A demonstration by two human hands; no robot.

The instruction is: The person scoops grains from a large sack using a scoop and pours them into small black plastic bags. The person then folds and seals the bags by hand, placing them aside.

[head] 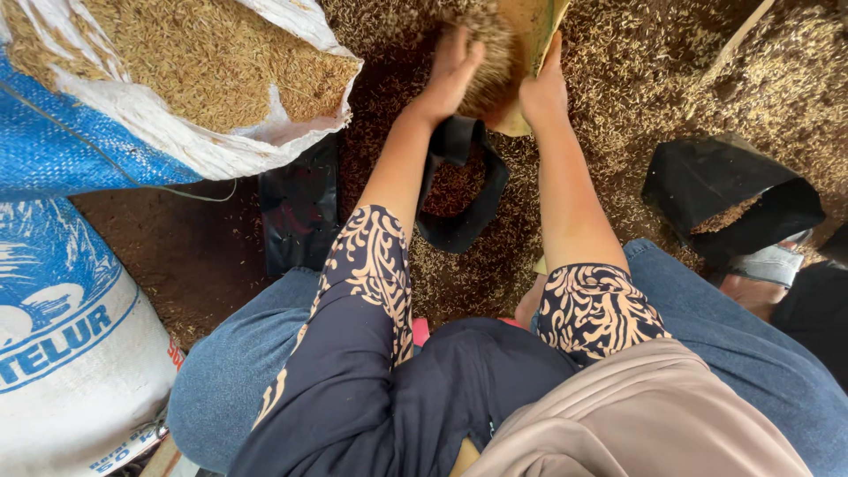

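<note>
The left hand [450, 71], fingers together and flat, presses a heap of tan rice husks [488, 53] onto a yellowish flat scoop [530, 35], which the right hand [543, 88] grips by its edge above an open black plastic bag [459, 190] on the husk-strewn floor [636, 79].

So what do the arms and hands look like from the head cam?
Both forearms are bare, and neither the left hand nor the right hand wears a glove. The sleeves are dark navy with a cream scroll pattern, pushed up to about the elbows. No rings or watch show.
</note>
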